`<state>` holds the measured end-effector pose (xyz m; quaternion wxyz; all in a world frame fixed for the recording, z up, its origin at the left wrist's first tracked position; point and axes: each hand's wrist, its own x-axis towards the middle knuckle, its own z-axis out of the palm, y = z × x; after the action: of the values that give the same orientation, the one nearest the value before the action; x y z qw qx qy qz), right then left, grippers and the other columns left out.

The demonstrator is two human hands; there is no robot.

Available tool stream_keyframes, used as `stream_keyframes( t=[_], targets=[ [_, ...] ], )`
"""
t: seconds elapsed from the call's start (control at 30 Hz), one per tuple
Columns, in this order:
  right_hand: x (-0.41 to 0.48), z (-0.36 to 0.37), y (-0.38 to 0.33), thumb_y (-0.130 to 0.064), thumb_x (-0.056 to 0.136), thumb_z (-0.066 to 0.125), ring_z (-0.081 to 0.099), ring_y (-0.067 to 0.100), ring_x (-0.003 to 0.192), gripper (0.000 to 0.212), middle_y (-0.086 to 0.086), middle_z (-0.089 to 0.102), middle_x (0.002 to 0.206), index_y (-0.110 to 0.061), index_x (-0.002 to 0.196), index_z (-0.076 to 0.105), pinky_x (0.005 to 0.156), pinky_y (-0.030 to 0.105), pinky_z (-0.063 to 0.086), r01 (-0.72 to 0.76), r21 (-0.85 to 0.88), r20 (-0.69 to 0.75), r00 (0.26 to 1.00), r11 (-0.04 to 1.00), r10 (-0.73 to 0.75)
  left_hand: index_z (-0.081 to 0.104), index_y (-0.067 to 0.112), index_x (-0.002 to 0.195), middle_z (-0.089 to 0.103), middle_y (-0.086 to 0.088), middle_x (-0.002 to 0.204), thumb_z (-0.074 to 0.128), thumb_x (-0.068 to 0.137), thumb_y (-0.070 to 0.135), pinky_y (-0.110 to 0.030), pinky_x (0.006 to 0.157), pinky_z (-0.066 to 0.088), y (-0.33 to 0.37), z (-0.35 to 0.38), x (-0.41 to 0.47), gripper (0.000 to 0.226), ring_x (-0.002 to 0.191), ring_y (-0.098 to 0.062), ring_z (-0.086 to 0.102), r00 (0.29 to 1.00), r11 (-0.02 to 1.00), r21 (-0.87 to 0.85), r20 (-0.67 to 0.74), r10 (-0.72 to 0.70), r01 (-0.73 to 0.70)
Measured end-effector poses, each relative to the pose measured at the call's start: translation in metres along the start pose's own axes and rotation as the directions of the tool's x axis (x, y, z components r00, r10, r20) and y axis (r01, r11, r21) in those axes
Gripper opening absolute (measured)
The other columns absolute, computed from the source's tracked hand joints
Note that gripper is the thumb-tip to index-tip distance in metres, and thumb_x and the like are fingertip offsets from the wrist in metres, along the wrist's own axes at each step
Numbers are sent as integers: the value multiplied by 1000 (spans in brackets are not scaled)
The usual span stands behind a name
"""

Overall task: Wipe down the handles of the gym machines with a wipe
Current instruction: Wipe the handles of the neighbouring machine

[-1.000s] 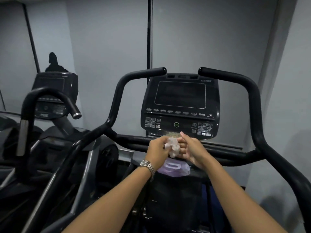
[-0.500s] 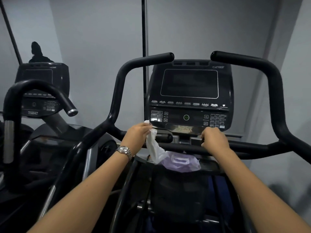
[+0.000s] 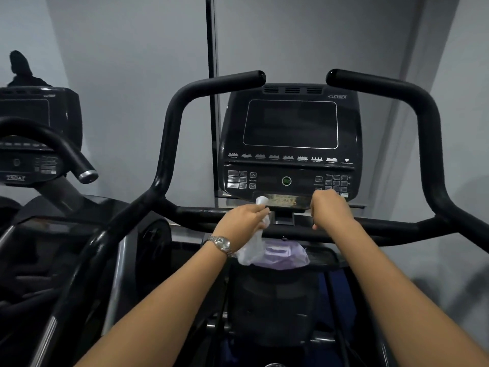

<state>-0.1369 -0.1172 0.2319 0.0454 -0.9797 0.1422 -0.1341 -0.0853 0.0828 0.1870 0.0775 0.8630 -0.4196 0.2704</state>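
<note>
- The white crumpled wipe [image 3: 252, 250] was a thin, limp sheet, bunched into a rope where the left hand [image 3: 244, 221] clenched around its middle.
- A small tuft of it stuck out above the knuckles, and a wider, creased tail hung loose below the palm.
- Its long axis ran nearly upright in the view: the tuft pointed to about 1 o'clock, toward the console, and the tail to about 7 o'clock.
- The wipe sat just below the middle of the view, at 6 o'clock, against the black horizontal crossbar [image 3: 383, 227] of the machine.
- Whether the left fingers also closed around the bar could not be told.
- The right hand [image 3: 330, 210], at 3 o'clock of the left one, had its fingers curled over the same crossbar, grasping it.
- A silver metal wristwatch [image 3: 221, 243] circled the left wrist.
- The wipe's tail touched or overlapped a pale purple soft packet [image 3: 284, 256], which lay at 5 o'clock of the left hand on a dark tray.
- A black console with a dark blank screen [image 3: 289, 141] stood at 12 o'clock of both hands.
- A black curved handlebar [image 3: 169, 144] rose at 10 o'clock of the left hand.
</note>
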Motion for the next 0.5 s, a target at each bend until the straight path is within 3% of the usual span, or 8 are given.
stream_keyframes(
  t=[0.1,0.2,0.33,0.43,0.5],
  targets=[
    [-1,-1,2,5,73,73,65,31,89,21,15,67,93,-6,89,65,74,37,55,3,18,-1,1000,1000,-3,65,9,114,71,-7,99,72,81,24,-26,63,54,-22,-2,-18,37,77,-21,70,1000,999,34,-17,-14,14],
    [-4,-2,0,5,75,70,64,32,90,20,16,65,95,-5,91,64,72,36,53,8,18,-14,1000,1000,-8,53,12,130,67,-5,114,57,91,37,-25,76,50,-37,-11,-24,46,94,-19,66,993,991,72,44,-114,110],
    [-6,-2,-5,8,77,66,62,33,90,18,17,62,101,-5,89,61,67,34,47,18,-21,-29,999,1000,-19,50,13,126,64,-2,113,46,94,44,-25,76,50,-35,-11,-14,44,95,-16,63,991,981,179,90,-95,78],
    [-8,-3,-9,10,77,63,62,35,92,19,19,61,101,-5,89,60,66,34,44,29,-62,-36,999,998,-31,49,8,128,63,-6,114,53,92,35,-28,80,51,-25,-2,-8,45,98,-20,62,993,983,163,73,-92,79],
    [-8,-2,-10,10,77,61,62,35,92,20,19,61,102,-3,92,61,67,34,45,28,-83,-41,999,996,-31,55,3,123,67,-8,106,68,83,24,-30,73,53,-19,0,-11,46,89,-22,66,998,989,144,40,-37,31]
  ],
)
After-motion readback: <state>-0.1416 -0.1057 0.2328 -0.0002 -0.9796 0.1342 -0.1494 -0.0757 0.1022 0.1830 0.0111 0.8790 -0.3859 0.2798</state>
